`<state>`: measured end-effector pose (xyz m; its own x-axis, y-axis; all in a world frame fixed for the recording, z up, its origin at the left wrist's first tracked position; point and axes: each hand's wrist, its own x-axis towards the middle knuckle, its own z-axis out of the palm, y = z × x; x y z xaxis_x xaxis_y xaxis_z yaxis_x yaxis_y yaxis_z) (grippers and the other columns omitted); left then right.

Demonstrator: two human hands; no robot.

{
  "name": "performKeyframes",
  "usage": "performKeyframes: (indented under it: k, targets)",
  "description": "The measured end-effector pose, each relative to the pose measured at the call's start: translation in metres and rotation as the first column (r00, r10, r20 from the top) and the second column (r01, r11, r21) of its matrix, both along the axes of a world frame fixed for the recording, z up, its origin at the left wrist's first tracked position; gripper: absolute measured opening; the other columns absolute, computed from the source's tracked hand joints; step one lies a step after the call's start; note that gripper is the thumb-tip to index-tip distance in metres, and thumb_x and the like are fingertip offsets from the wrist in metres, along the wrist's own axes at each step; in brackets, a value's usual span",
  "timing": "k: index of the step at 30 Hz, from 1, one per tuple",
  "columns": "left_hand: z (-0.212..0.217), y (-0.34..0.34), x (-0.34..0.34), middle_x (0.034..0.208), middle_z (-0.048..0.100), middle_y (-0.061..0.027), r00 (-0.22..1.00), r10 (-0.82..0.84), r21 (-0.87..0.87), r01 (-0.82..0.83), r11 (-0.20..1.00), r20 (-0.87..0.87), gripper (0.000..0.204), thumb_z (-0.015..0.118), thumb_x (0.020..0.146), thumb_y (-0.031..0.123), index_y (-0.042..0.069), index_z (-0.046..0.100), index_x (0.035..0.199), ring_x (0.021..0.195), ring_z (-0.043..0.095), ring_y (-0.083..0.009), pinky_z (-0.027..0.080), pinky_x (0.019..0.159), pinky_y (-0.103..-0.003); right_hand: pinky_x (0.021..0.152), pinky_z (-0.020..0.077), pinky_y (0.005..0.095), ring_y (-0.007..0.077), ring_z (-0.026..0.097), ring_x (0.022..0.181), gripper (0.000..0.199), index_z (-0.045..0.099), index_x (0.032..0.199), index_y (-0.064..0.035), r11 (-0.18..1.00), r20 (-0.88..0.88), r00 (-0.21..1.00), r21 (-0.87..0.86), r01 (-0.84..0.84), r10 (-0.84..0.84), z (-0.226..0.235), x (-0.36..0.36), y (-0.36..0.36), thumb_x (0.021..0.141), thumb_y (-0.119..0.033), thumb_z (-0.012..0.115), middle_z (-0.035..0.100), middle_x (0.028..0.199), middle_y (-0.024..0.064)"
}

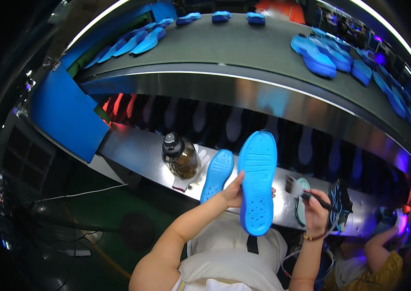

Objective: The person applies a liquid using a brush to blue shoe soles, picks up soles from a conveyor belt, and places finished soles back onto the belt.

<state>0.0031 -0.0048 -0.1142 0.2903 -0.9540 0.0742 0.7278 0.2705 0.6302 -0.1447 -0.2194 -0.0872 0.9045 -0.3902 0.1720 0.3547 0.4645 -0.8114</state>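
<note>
- The left hand (232,193) is closed on the lower edge of a bright blue moulded shoe sole (257,182), thumb on its left side, holding it upright with the dotted face toward the person.
- The right hand (316,213) grips the black handle of a small flat bristle brush (294,186), whose bristles hang just off the sole's edge at 3 o'clock, apart from it.
- A second blue sole (216,174) leans on the steel ledge (133,145) at 9 o'clock from the held one; a dark-capped drinks bottle (180,156) stands further that way.
- At 12 o'clock, more blue soles (314,56) ride the grey conveyor belt (234,43).
- To brush well, I would judge: keep the sole steady, tilt its face toward the bristles, stroke evenly and cover the rim without overloading.
</note>
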Motion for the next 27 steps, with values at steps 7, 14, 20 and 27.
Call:
performKeyframes:
  k: [7,14,20,27]
  targets:
    - [0.002,-0.02,-0.039,0.126,0.041,-0.0211,0.95,0.074,0.048,-0.062,0.997,-0.303,0.103,0.009,0.065,0.083,0.01,0.023,0.136,0.114,0.044,-0.0365,0.035,0.096,-0.048,0.073,0.0441,0.0253,0.0157,0.057,0.081,0.02,0.06,0.095,0.0033,0.998,-0.169,0.985,0.042,-0.038,0.045,-0.011,0.046,0.017,0.076,-0.002,0.06,0.063,0.092,0.0121]
    - [-0.005,-0.037,-0.047,0.123,0.045,-0.0184,0.918,0.297,0.245,-0.235,0.941,-0.264,0.097,0.006,0.071,0.079,0.008,0.029,0.133,0.111,0.047,-0.0317,0.037,0.095,-0.045,0.064,0.047,0.0239,0.0121,0.059,0.072,0.017,0.064,0.092,-0.0013,0.912,-0.141,0.977,-0.4,0.089,-0.158,0.014,0.072,0.035,0.076,-0.008,0.064,0.065,0.084,0.0084]
    - [-0.002,-0.026,-0.028,0.122,0.046,-0.0187,0.851,0.481,0.39,-0.377,0.84,-0.213,0.092,0.01,0.073,0.078,0.01,0.03,0.132,0.111,0.046,-0.0321,0.035,0.096,-0.046,0.065,0.0482,0.0333,0.027,0.062,0.07,0.016,0.064,0.083,-0.0032,0.475,0.018,0.995,-0.878,0.062,-0.096,0.021,0.034,0.072,0.069,-0.011,0.064,0.064,0.077,0.0142]
    - [0.018,-0.009,-0.027,0.12,0.046,-0.0244,0.89,0.232,0.167,-0.179,0.97,-0.393,0.103,0.006,0.068,0.082,0.005,0.028,0.133,0.11,0.047,-0.0368,0.037,0.094,-0.048,0.065,0.0489,0.0234,0.0117,0.061,0.07,0.018,0.067,0.089,-0.003,0.712,-0.287,0.95,-0.641,-0.286,0.123,0.04,0.002,0.036,0.072,-0.009,0.067,0.066,0.08,0.0082]
